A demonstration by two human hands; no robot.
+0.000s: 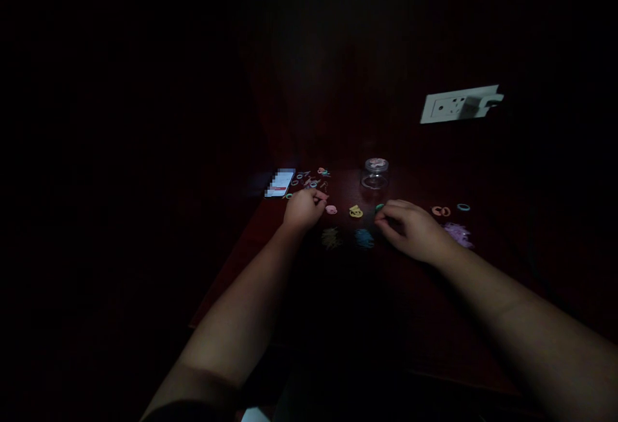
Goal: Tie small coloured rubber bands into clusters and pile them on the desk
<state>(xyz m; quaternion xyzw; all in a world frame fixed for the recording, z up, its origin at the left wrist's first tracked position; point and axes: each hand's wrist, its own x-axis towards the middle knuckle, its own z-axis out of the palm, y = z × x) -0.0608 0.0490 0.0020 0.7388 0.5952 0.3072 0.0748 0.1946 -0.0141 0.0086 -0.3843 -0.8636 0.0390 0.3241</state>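
My left hand [304, 208] is closed in a pinch, with a pink hair tie [321, 196] at its fingertips. Just right of it, another pink hair tie [331, 210] lies on the dark red table. My right hand [405, 226] has its thumb and fingers pressed together; whatever they hold is hidden. A green hair tie [379, 207] shows partly beside those fingertips. Between the hands are yellow hair ties [356, 213]. Nearer me lie a blue pile of small bands [364, 238] and an olive one [331, 238].
Mixed loose hair ties [313, 184] are scattered behind my left hand, beside a lit phone [280, 183]. A clear lidded jar [374, 175] stands at the back. Orange hair ties [437, 211], a light blue one [463, 207] and a purple pile [458, 234] lie right. A wall socket [454, 105] is above.
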